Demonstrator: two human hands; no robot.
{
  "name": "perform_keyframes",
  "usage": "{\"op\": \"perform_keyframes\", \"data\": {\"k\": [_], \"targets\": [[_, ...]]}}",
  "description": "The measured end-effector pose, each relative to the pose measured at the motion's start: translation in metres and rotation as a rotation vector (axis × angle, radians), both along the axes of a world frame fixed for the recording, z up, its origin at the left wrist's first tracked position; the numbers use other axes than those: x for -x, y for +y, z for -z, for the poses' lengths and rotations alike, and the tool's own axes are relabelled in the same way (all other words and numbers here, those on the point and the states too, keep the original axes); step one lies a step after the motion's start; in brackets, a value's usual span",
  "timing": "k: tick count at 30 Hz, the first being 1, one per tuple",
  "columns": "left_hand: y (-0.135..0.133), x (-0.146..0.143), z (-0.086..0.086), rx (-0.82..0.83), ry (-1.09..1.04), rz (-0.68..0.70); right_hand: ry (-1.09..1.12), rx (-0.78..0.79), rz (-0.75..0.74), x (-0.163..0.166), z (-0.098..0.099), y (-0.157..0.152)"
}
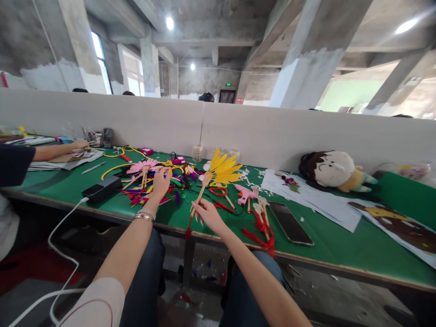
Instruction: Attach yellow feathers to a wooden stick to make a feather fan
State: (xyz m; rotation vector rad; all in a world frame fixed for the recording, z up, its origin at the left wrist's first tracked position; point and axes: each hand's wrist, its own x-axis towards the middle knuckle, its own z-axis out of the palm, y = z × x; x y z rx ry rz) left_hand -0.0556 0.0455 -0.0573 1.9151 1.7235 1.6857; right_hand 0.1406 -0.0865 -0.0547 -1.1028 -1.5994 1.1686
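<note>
Yellow feather fan (225, 171), above the green table (337, 247); probably light, feathers fragile; best held by its stiff handle (200, 193), where the right hand (208, 215) is closed; left hand (161, 182), fingers curled beside pink fan (145, 167), grip unclear.

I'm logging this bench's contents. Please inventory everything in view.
Wooden-handled feather fan: one, yellow, centre
Petalled fan: one, pink, centre left
Loose feathery pieces: many, multicoloured, around pink fan
Plastic glue gun: one, pink, centre right
Tasselled wooden sticks: several, tan with red, front
Flat phone: one, black, beside sticks
Boxy device: one, black, left front
Plush doll: one, cream and brown, right rear
Paper sheets: several, white, right
Tabletop: one, green, underneath
Co-worker's arm: one, dark sleeve, far left
Left hand: one, bare, by pink fan
Right hand: one, bare, holding yellow fan
</note>
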Motion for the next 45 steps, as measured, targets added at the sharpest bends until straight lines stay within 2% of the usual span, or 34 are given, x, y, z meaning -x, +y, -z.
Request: {"op": "perform_keyframes", "data": {"k": [8,13,15,18,22,27,31,35,39,42,45], "targets": [[-0.013,-0.009,-0.012,-0.015,-0.034,0.008,0.058,0.036,0.064,-0.001,0.007,0.009],[-0.009,-0.009,-0.008,-0.007,-0.142,0.116,0.105,0.111,0.086,-0.001,0.009,0.013],[-0.009,-0.012,-0.007,0.042,-0.260,0.194,0.119,0.146,0.105,-0.001,0.008,0.013],[-0.012,-0.020,-0.007,0.208,-0.512,0.405,0.168,0.157,0.121,-0.003,0.006,0.012],[-0.022,-0.034,-0.010,0.349,-0.764,0.650,0.241,0.083,0.167,-0.004,0.004,0.013],[-0.032,-0.043,-0.012,0.488,-0.851,0.794,0.240,-0.050,0.200,-0.004,0.006,0.017],[-0.036,-0.046,-0.011,0.517,-0.874,0.872,0.263,0.033,0.201,-0.002,0.008,0.018],[-0.040,-0.049,-0.012,0.521,-0.878,0.910,0.323,0.167,0.103,0.002,0.009,0.015],[-0.041,-0.046,-0.019,0.535,-0.853,0.893,0.285,0.163,0.141,0.003,0.009,0.013],[-0.036,-0.035,-0.024,0.509,-1.030,0.742,0.256,0.123,0.165,0.001,0.007,0.013],[-0.033,-0.021,-0.028,0.581,-1.222,0.734,0.251,0.063,0.194,-0.002,0.004,0.013]]}}
